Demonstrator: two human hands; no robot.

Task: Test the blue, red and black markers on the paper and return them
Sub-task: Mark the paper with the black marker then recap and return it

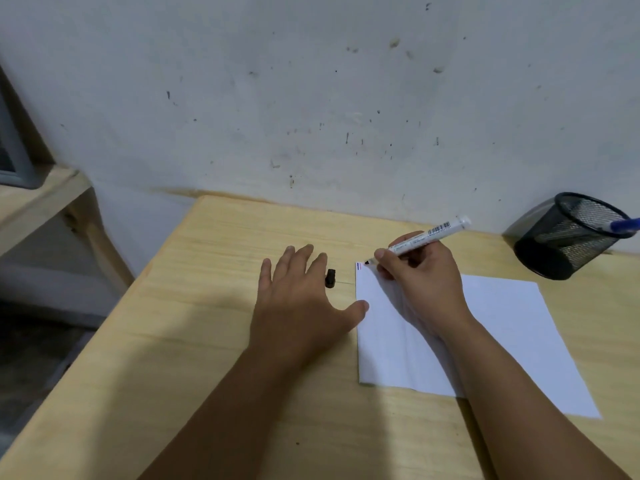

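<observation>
2 hands work over the tabletop (207, 341): my left hand (298, 303) lies flat and open, thumb touching the left edge of the paper (502, 323), while my right hand (420, 271) grips the uncapped black marker (424, 237). Its long axis runs from the tip at the paper's far-left corner, beside 2 short blue and red strokes, up and right toward the mesh pen cup (568, 237), where a blue marker (623, 226) sits. The black cap (330, 278) lies just beside my left fingers, so I judge that hand nearer for recapping.
</observation>
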